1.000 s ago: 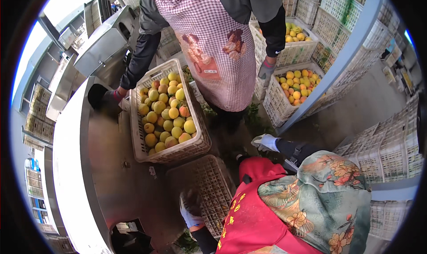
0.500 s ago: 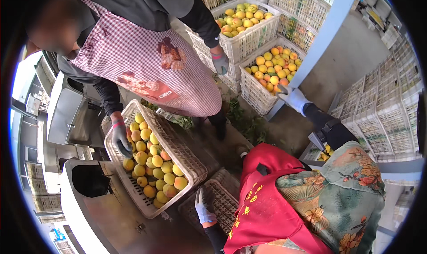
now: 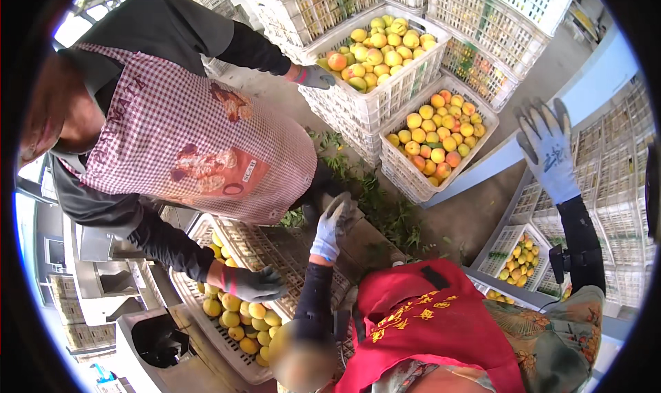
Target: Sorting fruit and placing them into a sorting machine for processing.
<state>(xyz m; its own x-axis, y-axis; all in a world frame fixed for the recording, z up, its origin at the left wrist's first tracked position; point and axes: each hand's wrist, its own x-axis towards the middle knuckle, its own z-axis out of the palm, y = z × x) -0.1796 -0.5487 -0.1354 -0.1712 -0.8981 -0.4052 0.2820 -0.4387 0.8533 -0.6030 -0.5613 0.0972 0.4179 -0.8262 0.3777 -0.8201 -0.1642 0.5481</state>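
My left hand, in a pale grey-blue glove, is held out in front of me, its fingers extended and nothing in them. Off to the right, my gloved right hand is raised with fingers spread, overlapping a light blue post; whether it touches the post I cannot tell. Left of my left forearm, a white plastic crate of yellow-orange peaches is tilted. Over those peaches hangs a co-worker's grey-gloved hand, and their other hand is beside the near edge of a full crate.
Another crate of peaches stands beside the full one. White crates are stacked behind and at my right. Green leaves litter the floor. A metal machine stands at the lower left, near the co-worker in a checked apron.
My left hand has moved forward from beside the peach crate. My right hand has risen and spread its fingers. The co-worker's hands have shifted, and the whole view has turned.
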